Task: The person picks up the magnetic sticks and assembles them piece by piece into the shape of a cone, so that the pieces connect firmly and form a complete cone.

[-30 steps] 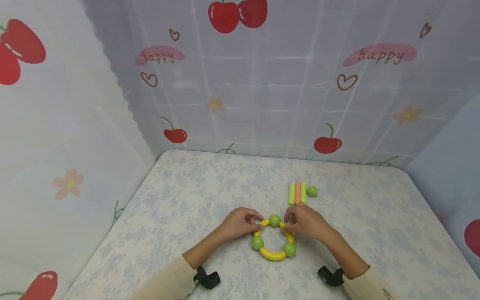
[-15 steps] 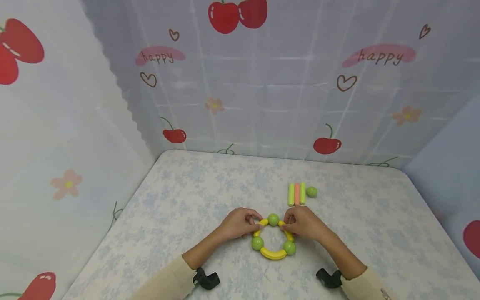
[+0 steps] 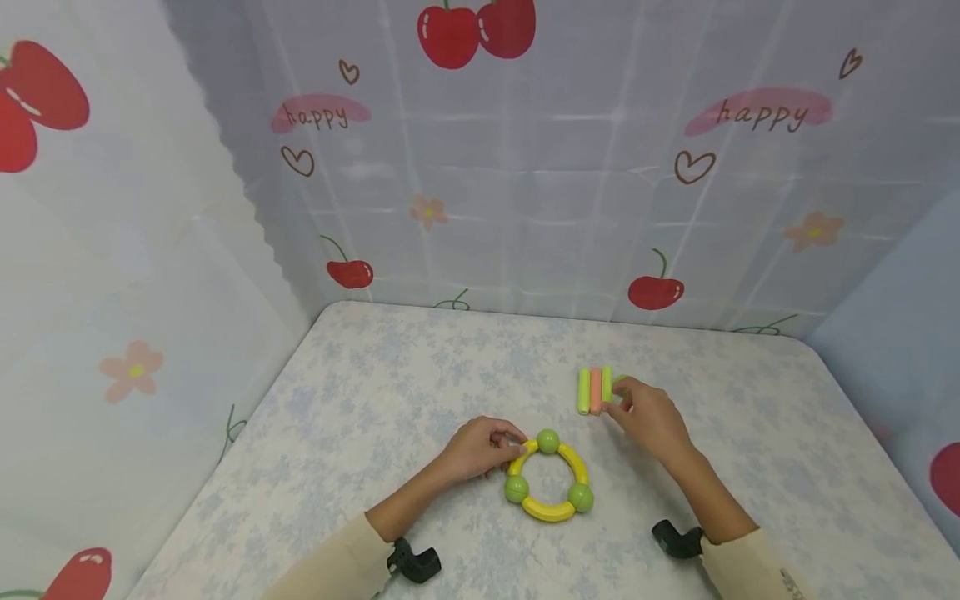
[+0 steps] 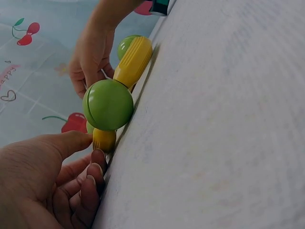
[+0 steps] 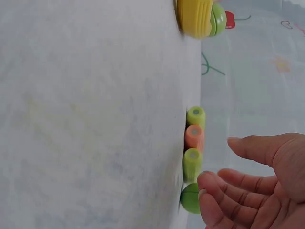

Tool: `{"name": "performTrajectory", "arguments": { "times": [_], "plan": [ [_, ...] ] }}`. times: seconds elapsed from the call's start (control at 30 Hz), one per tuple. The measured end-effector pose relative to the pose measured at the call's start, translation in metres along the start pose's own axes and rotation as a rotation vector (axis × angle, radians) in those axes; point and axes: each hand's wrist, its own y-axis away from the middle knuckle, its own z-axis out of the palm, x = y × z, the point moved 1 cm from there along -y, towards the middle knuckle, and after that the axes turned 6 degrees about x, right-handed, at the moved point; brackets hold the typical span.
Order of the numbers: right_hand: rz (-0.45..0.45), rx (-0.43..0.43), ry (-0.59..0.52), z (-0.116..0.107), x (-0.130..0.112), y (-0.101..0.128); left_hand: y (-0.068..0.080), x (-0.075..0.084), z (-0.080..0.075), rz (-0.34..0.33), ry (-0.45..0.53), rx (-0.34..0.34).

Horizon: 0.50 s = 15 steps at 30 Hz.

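A ring of yellow curved rods [image 3: 549,511] joined by green balls [image 3: 581,497] lies on the table. On its left side, my left hand [image 3: 478,448] pinches one yellow rod [image 4: 104,140] between thumb and fingers. My right hand [image 3: 652,421] is over the loose pieces behind the ring, thumb and fingers spread apart. In the right wrist view its fingers [image 5: 233,200] are beside a loose green ball [image 5: 190,198] and a light-green straight rod [image 5: 192,162], holding nothing. That ball is mostly hidden by the hand in the head view.
An orange straight rod [image 3: 596,392] and another light-green rod [image 3: 583,392] lie parallel, left of the right hand. The pale floral table [image 3: 390,367] ends at a printed curtain [image 3: 510,183] behind. Each wrist carries a black camera mount [image 3: 414,562].
My right hand has let go of the ring's right side and moved up and right to the loose rods and ball. The left hand has stayed on the ring.
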Motion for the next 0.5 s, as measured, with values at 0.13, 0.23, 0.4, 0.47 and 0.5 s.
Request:
{"name": "performTrajectory", "arguments": {
  "times": [0.13,0.23,0.4,0.47,0.5],
  "plan": [
    [0.029,0.008,-0.016,-0.002,0.006,-0.005,0.000,0.000,-0.001,0.006,0.001,0.001],
    [0.061,-0.012,-0.016,0.001,0.007,-0.011,0.000,0.001,-0.002,0.014,0.007,0.004],
    [0.084,-0.044,0.022,0.004,0.007,-0.018,0.000,0.001,-0.002,0.017,0.010,-0.006],
    [0.099,-0.072,0.035,0.004,0.007,-0.020,0.000,0.000,-0.001,0.013,0.006,-0.012],
    [0.113,-0.093,0.040,0.005,0.007,-0.021,0.000,0.000,0.000,0.014,0.005,-0.013]
  ]
}}
